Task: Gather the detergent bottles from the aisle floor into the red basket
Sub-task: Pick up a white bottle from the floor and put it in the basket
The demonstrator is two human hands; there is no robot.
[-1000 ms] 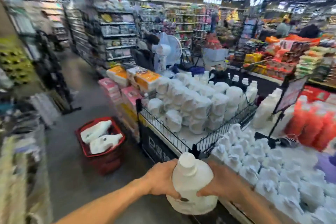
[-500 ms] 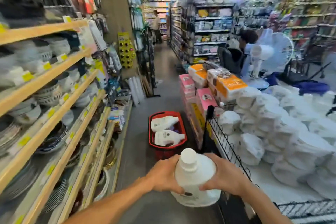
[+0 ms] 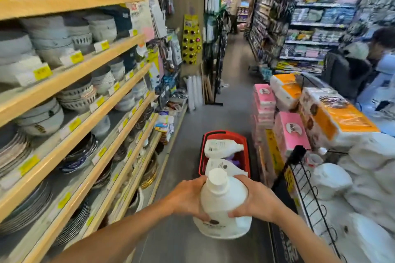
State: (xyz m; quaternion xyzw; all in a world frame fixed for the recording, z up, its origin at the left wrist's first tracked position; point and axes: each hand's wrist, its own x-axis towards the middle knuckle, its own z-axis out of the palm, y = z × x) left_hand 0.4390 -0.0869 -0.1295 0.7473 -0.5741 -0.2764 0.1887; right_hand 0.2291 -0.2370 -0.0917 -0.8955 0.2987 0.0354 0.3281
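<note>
Low over the aisle floor (image 3: 186,156), between the shelves (image 3: 85,83) of crockery on one side and the pink packs (image 3: 288,132) on the other, a white bottle (image 3: 222,205) hangs upright in the air, cap up, grasped from both sides: the left hand (image 3: 188,197) curls round one flank with its fingertips under the shoulder, and the right hand (image 3: 256,200) clasps the opposite flank the same way. Straight ahead the red basket (image 3: 224,134) sits on the floor, near but not yet under the load, with two bottles (image 3: 220,148) lying on their sides inside, one behind the other, and something purple showing beside them. By the look of it this is the carry step for a third bottle, so the task seems partway along; no loose ones show on the floor from this view, so how many remain cannot be told. The next move likely calls for bringing the load forward over the rim, tipping it onto its side since the pair below take up most of the room, lowering it until it rests, and only then letting both hands go
</note>
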